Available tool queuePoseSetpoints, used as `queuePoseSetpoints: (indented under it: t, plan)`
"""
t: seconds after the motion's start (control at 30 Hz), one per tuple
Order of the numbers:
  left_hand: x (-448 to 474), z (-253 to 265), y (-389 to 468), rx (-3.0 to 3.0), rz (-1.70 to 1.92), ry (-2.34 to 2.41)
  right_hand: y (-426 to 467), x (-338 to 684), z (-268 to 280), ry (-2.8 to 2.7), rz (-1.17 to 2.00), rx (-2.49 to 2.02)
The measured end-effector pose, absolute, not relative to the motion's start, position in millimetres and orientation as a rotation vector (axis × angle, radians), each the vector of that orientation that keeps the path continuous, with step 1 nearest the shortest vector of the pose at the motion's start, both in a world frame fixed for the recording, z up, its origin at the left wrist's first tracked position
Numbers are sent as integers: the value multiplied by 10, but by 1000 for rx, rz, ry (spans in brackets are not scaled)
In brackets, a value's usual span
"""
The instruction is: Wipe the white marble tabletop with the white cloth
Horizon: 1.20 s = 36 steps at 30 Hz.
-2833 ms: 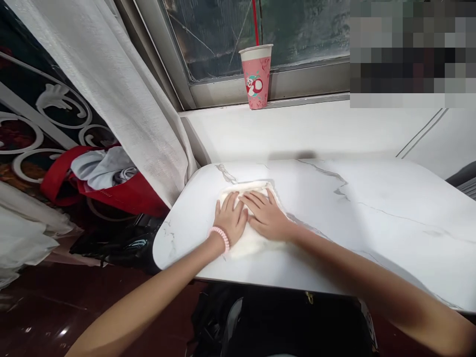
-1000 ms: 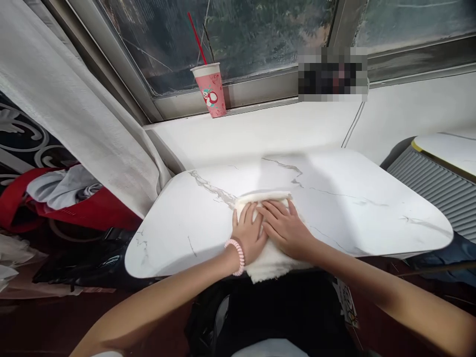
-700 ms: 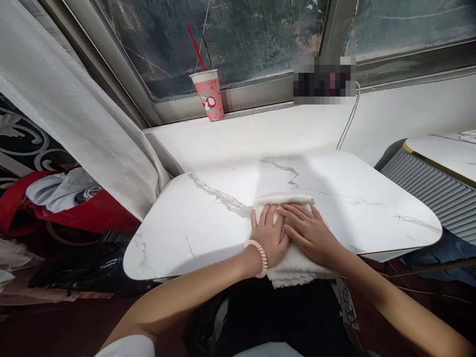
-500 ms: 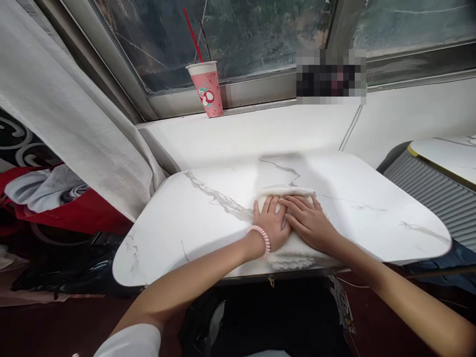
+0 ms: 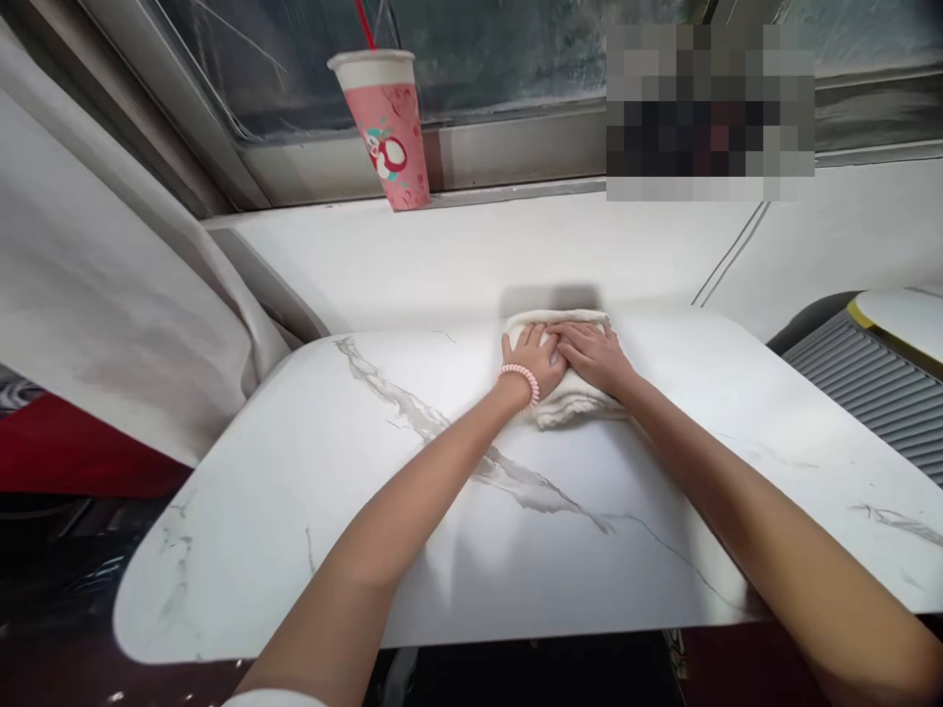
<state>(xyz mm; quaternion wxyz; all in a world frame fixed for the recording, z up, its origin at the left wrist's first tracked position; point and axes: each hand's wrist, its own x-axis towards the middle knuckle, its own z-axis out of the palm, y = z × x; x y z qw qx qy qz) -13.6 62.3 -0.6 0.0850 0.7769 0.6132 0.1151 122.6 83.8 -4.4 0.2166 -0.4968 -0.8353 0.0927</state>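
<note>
A folded white towel (image 5: 579, 405) lies on the white marble-patterned tabletop (image 5: 295, 471), close to the far edge by the wall. My left hand (image 5: 537, 355) presses flat on the towel's left part, fingers spread, with a pink coiled band (image 5: 525, 381) around the wrist. Beside it my right hand (image 5: 593, 355) also lies flat on the towel, its fingers stretched out and touching the left hand. Both palms are hidden against the cloth.
A pink paper cup (image 5: 394, 137) with a red straw stands on the window ledge (image 5: 516, 196). A pale curtain (image 5: 110, 255) hangs at the left, above a red cloth (image 5: 81, 447). A ribbed grey panel (image 5: 876, 363) is at the right. One patch by the window is pixelated.
Both hands have pushed the towel away from me, from the near edge to the far edge of the tabletop. The view has moved closer to the table and window.
</note>
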Motion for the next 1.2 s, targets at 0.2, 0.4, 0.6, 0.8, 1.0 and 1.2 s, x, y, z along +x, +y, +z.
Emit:
queuePoseSetpoints:
  t: [0.2, 0.4, 0.6, 0.8, 1.0, 1.2]
  plan:
    - [-104, 6, 915, 2244, 345, 1882, 1212, 1224, -56, -2254, 325, -1355]
    - [-104, 7, 1065, 2238, 352, 1884, 1394, 1223, -98, -2209, 296, -1386]
    - [-89, 2, 1035, 2246, 339, 1909, 1337, 1217, -90, -2196, 298, -1399]
    - [-48, 13, 922, 2230, 325, 1953, 1243, 1219, -77, -2236, 258, -1486]
    - [58, 23, 681, 2217, 317, 1972, 1031, 1293, -77, -2258, 160, -1564]
    - [232, 21, 249, 2244, 323, 1932, 583, 1513, -107, -2258, 164, -1542]
